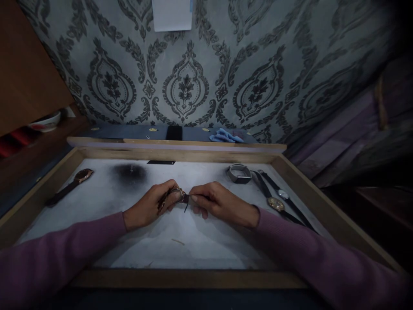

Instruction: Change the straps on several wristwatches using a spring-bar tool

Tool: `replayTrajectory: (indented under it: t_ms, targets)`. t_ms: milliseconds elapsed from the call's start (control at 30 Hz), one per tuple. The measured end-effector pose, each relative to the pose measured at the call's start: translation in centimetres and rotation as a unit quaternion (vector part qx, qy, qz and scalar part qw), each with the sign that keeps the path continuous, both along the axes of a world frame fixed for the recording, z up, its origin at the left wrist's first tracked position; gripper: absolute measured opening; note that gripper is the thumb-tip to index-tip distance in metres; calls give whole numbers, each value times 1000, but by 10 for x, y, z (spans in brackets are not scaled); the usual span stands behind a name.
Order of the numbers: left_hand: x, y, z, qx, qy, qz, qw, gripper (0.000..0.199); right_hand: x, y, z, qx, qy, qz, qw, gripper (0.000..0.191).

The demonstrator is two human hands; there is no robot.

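My left hand (145, 209) is closed around a wristwatch (177, 192) with a gold-toned case and a dark strap, the thumb resting on the case. At the strap's right end, my right hand (222, 203) has its thumb and forefinger pinched together. The fingers hide much of the watch, and I cannot make out whether a small tool is in the pinch. Both hands are over the middle of a wooden-framed tray (193, 277) with a whitish bottom. A small thin sliver (178, 242) lies on the bottom in front of them.
A dark-strapped watch (83, 175) lies at the left. On the right are a metal-band watch (238, 173), a gold-faced watch (275, 203) and a silver-cased watch (283, 194). A black strip (161, 162) lies near the back rim; behind it are a blue cloth (226, 136) and a black rectangular object (174, 132).
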State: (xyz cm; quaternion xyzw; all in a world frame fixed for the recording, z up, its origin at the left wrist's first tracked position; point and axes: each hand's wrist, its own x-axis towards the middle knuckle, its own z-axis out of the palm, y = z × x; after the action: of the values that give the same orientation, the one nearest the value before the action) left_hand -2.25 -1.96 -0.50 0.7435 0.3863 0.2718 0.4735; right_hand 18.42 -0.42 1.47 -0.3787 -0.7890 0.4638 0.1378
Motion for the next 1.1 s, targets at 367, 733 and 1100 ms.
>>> replayTrajectory:
  t_ms: [367, 733, 1100]
  targets:
    - [0, 0, -2, 24, 5, 2, 1000, 28, 1, 0, -5, -23, 0, -5, 1000, 26]
    - [0, 0, -4, 11, 10, 3, 1000, 28, 3, 1, -10, 46, -3, 14, 999, 30]
    - [-1, -1, -5, 25, -3, 7, 1000, 27, 0, -4, -18, 185, -72, -2, 980, 24]
